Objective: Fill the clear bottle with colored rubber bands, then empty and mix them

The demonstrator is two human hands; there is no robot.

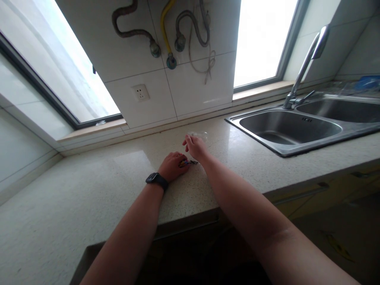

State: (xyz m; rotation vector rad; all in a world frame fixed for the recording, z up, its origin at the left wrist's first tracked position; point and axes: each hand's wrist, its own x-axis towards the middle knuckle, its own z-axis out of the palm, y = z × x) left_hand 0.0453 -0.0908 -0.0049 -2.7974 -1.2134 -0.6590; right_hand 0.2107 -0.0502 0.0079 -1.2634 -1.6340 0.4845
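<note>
My left hand (173, 166), with a black watch on the wrist, rests low on the countertop with its fingers curled round a small multicoloured object (183, 162). Red, yellow and purple bits of it show between the fingers; its kind is not clear. A short dark cord (193, 162) sticks out from it to the right. Just beyond, my right hand (194, 147) is raised a little, fingers bent inward. What those fingers hold, if anything, is hidden. Crumpled clear plastic (203, 135) lies right behind my right hand; whether they touch I cannot tell.
The pale speckled countertop (118, 190) runs along a tiled wall with a socket (140, 93) and pipe valves (171, 61). To the right is a steel double sink (285, 152) with a tall faucet (305, 67). A blue item (367, 82) stands in the far right corner.
</note>
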